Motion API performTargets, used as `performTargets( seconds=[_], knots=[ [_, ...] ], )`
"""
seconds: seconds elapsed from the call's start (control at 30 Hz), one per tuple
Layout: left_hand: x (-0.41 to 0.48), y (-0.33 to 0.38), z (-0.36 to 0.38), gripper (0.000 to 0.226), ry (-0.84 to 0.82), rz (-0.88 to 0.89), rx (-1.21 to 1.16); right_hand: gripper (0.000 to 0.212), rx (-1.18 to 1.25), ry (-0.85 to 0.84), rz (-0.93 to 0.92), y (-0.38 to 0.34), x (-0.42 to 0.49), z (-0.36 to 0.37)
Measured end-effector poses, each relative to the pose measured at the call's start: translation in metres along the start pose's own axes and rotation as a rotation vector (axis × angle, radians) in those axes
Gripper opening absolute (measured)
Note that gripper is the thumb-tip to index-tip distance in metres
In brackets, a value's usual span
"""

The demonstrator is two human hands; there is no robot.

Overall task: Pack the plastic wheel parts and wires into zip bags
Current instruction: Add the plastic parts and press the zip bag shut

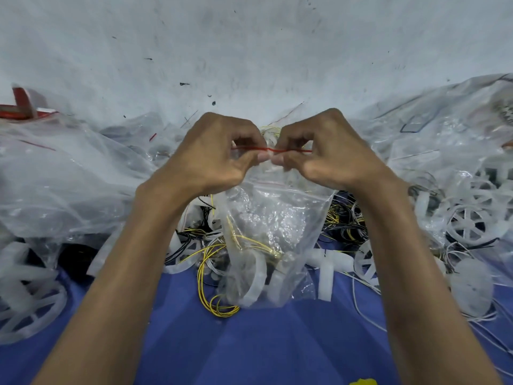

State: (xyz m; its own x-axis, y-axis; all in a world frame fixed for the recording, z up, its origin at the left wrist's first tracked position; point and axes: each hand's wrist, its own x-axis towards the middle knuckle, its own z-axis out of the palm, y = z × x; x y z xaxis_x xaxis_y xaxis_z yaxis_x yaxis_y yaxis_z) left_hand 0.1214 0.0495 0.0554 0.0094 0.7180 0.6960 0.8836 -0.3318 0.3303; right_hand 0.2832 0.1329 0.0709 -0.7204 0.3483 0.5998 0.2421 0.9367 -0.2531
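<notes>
Above blue cloth (249, 343), our left hand (213, 154) and right hand (330, 151) pinch the red seal (273, 149) of the hanging zip bag (272, 223), likely pressing it closed.

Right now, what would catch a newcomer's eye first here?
At the centre, the left hand and right hand pinch the red zip strip of a clear zip bag holding a white wheel part and yellow wires. Around it, loose wheels and tangled wires lie on the blue cloth.
</notes>
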Motion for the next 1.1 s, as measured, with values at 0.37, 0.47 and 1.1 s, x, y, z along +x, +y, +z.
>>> performTargets(
  seconds=[0.37, 0.47, 1.1],
  knots=[
    [-0.004, -0.016, -0.004, 0.015, -0.120, 0.029, -0.044, 0.012, -0.091, -0.005, -0.083, 0.004, 0.006, 0.031],
    [-0.004, -0.019, -0.007, 0.019, -0.129, -0.003, -0.102, 0.012, -0.073, 0.054, -0.081, 0.009, 0.006, 0.033],
    [-0.009, -0.046, -0.017, 0.022, -0.100, -0.207, -0.183, 0.019, -0.095, 0.079, 0.004, 0.032, -0.014, -0.001]
  ],
)
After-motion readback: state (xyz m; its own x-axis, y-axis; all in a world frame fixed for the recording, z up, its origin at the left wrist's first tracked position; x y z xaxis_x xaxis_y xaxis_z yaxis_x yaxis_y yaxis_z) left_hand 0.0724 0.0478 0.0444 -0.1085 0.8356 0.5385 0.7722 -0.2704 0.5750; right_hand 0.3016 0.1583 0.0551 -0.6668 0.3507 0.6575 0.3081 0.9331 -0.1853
